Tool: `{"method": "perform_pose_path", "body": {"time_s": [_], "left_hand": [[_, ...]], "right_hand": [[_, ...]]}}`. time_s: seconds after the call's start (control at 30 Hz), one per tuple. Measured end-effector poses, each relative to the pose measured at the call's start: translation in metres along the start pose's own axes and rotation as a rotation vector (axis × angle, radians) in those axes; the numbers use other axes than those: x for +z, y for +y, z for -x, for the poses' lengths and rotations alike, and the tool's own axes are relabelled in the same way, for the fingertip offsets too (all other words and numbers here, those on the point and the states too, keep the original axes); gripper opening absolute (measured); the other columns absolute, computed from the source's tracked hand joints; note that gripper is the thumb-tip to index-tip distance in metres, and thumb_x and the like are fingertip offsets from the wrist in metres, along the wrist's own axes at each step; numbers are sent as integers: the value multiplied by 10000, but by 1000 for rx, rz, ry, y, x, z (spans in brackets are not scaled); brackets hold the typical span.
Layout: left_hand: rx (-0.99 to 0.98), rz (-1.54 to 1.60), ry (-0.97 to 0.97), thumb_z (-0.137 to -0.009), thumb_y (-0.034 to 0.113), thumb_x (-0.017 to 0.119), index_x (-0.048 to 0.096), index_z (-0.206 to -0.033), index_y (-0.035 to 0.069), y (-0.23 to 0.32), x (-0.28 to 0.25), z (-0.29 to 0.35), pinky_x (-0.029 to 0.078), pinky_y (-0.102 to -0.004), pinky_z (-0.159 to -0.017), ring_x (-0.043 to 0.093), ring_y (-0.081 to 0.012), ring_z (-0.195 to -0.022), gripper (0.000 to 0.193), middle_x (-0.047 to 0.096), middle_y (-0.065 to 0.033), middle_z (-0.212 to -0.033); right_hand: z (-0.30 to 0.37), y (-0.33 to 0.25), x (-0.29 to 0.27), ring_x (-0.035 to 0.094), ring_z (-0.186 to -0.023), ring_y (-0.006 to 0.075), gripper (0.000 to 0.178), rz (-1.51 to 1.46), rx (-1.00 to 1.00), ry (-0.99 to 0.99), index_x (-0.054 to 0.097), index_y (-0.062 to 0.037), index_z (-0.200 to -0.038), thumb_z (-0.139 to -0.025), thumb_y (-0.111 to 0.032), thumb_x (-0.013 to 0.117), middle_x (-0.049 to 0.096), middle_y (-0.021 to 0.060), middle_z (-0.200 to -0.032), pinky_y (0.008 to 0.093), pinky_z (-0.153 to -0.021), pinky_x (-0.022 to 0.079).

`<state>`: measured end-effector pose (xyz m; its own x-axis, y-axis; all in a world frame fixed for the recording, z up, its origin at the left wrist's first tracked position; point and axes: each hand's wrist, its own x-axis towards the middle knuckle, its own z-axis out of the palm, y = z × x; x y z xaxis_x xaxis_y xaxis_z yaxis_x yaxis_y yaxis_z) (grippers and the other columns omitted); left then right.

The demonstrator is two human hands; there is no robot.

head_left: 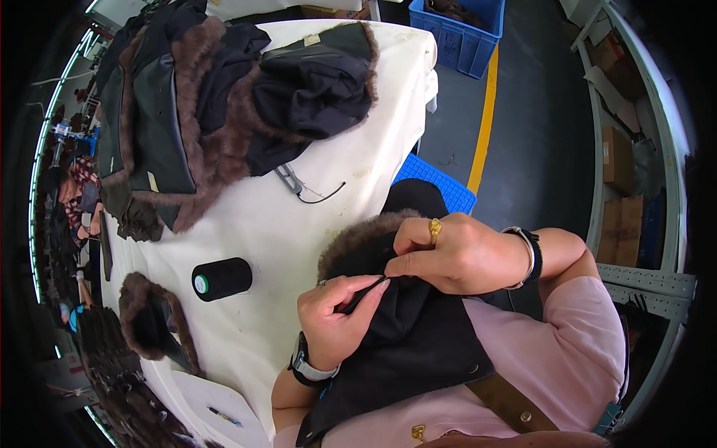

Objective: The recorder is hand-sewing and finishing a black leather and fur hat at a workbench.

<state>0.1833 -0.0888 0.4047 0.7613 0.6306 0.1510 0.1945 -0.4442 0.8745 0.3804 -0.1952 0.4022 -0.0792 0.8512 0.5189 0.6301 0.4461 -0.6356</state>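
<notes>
A black garment piece [399, 373] with brown fur trim [358, 239] lies across my lap and against the table's edge. Thumb and forefinger of my left hand [340, 317] pinch a fold of its dark cloth. Right beside that fold, the fingertips of my right hand [467, 250] are pressed together at the cloth; what sits between them is too small to make out. The two hands nearly touch. To the left, a spool of black thread [224, 278] lies on its side on the white-covered table [299, 224].
Dark fur-trimmed garments [224, 104] are heaped at the far left of the table. Near them lies a small grey tool [287, 179] with a black cord. A smaller fur-edged piece [153, 317] lies at left. Blue crates [457, 37] and shelving [635, 134] stand beyond.
</notes>
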Motion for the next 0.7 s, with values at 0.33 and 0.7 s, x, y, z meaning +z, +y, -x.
{"method": "perform_pose_path", "body": {"time_s": [0.33, 0.7], "left_hand": [[23, 10, -16, -751, -16, 807, 741, -869, 9, -1, -1, 0, 287, -223, -453, 400, -48, -485, 138, 582, -13, -605], [22, 10, -14, -752, -19, 805, 744, -872, 13, -1, -1, 2, 281, -221, -452, 399, -42, -489, 138, 569, -1, -594]], "right_hand": [[1, 1, 1, 641, -653, 220, 312, -41, 7, -3, 704, -3, -996, -709, 114, 668, 602, 96, -892, 310, -544, 508], [2, -3, 3, 615, -609, 232, 272, 15, 18, 3, 708, -23, -956, -716, 98, 673, 592, 90, -840, 316, -520, 487]]}}
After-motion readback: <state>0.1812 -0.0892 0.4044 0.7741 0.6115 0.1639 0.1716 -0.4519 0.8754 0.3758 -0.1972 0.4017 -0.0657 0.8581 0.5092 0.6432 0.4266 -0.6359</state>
